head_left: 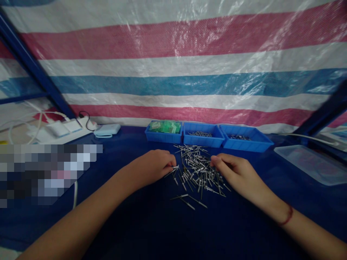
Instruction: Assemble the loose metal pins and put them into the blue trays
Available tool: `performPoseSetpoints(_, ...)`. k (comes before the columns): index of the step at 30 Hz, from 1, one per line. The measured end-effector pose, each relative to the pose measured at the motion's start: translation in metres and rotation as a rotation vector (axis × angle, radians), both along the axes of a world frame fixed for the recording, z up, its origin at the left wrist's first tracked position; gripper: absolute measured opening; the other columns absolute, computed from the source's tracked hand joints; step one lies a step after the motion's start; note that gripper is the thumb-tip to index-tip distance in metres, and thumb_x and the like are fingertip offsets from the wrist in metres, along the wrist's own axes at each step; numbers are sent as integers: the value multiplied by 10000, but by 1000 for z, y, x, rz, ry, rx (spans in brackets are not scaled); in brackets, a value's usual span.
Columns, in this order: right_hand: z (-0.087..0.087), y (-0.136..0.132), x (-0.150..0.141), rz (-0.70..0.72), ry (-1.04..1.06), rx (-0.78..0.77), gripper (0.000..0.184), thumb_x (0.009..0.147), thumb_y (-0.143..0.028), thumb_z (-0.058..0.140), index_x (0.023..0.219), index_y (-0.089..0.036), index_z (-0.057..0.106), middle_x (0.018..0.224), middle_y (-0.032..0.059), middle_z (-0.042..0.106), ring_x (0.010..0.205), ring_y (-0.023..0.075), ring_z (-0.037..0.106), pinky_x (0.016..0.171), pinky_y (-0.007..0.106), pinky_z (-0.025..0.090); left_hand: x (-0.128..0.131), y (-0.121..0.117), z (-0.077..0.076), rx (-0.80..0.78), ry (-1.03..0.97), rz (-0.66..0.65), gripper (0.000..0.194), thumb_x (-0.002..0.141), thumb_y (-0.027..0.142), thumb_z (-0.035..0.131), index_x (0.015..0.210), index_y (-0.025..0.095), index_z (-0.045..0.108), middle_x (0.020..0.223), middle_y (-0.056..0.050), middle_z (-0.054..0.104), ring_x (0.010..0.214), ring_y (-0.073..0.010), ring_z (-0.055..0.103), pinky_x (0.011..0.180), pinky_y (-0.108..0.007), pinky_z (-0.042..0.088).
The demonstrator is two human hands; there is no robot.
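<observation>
A loose pile of silver blind rivets (199,168) with thin pins lies on the dark blue tabletop, several of them strewn apart at its front. My left hand (155,166) is closed at the pile's left edge, with a rivet (175,167) showing at the fingertips. On the opposite side, my right hand (238,173) has thumb and forefinger pinched together over the pile's right edge. Whatever that pinch holds is too small or hidden to tell. Behind the pile stand a middle blue bin (204,141) and a right blue bin (245,144), both containing small metal pieces.
A left blue bin (163,137) holds green bags. A clear plastic lid (311,164) lies at the right. At the left are a power strip (67,131) with cables, a light blue case (107,130) and a blurred-out area. A striped sheet (189,85) hangs behind.
</observation>
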State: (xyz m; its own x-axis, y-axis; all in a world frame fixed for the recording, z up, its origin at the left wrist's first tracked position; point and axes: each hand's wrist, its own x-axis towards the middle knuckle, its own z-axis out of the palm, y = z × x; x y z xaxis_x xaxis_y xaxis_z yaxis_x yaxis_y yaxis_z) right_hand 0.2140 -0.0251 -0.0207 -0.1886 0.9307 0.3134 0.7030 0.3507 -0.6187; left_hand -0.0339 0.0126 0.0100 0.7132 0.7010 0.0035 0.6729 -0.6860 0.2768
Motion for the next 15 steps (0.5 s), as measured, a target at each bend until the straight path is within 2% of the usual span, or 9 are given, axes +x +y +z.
performPoseSetpoints(6, 5, -8, -8, 130, -74, 84, 331, 901, -334, 429, 608, -195, 495, 575, -16, 521, 520, 110, 487, 518, 244, 383, 9, -3, 2, 47, -58, -47, 195, 879, 150, 456, 924, 161, 645, 915, -51, 624, 813, -161, 597, 751, -269, 435)
performPoseSetpoints(11, 5, -15, -13, 243, -54, 78, 165, 876, -321, 488, 879, -203, 604, 769, 19, 622, 631, 130, 571, 568, 261, 449, 20, -13, 3, 66, -228, -170, 224, 910, 147, 428, 1049, 167, 603, 976, -56, 612, 878, -152, 587, 794, -263, 436)
performPoseSetpoints(15, 6, -20, -17, 358, -66, 81, 170, 897, -260, 458, 905, -209, 620, 785, 20, 610, 680, 126, 582, 618, 263, 462, 28, -23, 6, 27, -278, -195, 225, 904, 149, 462, 1100, 151, 572, 934, -49, 611, 844, -139, 587, 779, -240, 435)
